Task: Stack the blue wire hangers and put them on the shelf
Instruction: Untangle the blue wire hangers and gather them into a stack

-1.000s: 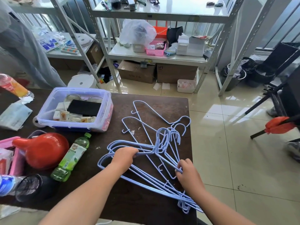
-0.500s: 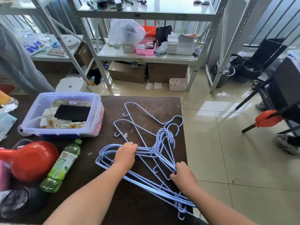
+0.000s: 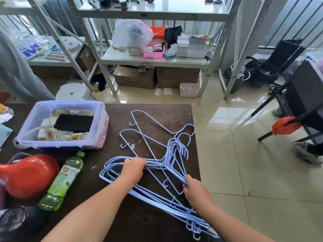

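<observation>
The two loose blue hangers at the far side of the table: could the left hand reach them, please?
Probably yes: nothing lies between the left hand and the loose hangers, but it grips the gathered stack.

**Glossy tiles, steel racks**

A dark wooden table (image 3: 157,117) stands on shiny cream floor tiles (image 3: 244,154) catching daylight. Beyond — grey slotted-steel shelving (image 3: 153,59), cardboard boxes (image 3: 176,76) beneath, and vertical window bars (image 3: 293,20) behind.

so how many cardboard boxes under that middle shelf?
2: left cardboard box and right cardboard box, side by side on the floor under the shelf. Others may be hidden behind.
</observation>
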Motion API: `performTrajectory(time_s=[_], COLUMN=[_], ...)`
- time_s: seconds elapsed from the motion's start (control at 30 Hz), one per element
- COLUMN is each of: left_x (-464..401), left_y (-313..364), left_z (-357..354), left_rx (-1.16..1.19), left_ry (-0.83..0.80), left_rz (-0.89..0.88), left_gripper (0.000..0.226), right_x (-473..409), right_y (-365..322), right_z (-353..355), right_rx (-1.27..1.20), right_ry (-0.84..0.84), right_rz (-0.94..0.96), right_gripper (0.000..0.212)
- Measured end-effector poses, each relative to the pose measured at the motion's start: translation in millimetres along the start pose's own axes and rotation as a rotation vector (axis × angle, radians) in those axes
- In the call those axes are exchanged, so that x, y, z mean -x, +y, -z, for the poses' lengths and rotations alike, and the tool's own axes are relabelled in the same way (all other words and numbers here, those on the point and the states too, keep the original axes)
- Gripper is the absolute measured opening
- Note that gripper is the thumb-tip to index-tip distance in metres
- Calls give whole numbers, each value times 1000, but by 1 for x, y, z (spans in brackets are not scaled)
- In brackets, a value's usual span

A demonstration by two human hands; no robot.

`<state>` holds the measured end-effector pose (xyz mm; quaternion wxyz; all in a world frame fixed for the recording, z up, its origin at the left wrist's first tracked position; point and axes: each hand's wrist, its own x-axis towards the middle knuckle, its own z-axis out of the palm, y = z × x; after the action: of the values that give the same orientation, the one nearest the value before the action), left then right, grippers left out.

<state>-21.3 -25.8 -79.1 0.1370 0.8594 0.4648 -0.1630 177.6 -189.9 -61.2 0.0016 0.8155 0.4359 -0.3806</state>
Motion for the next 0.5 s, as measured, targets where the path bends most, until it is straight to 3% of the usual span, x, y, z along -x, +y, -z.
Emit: performTrajectory(time_s=[0.17, 0.27, 0.4, 0.5], left_x=[1, 0, -1, -2], left_y=[2, 3, 0, -2], left_z=[6, 11, 11, 8], left_rx=[-66, -29, 51, 42], left_ry=[64, 99, 156, 141], left_rz=[-23, -9, -1, -6], left_gripper=[26, 26, 31, 30], right_x=[-8, -14, -19, -19], right_y=[0, 0, -3, -6], right_z=[0, -1, 4, 5], right_rx=[-77, -62, -67, -9], right_ry=[63, 44, 23, -7], right_rz=[-19, -48, -85, -92], right_gripper=[26, 48, 43, 54])
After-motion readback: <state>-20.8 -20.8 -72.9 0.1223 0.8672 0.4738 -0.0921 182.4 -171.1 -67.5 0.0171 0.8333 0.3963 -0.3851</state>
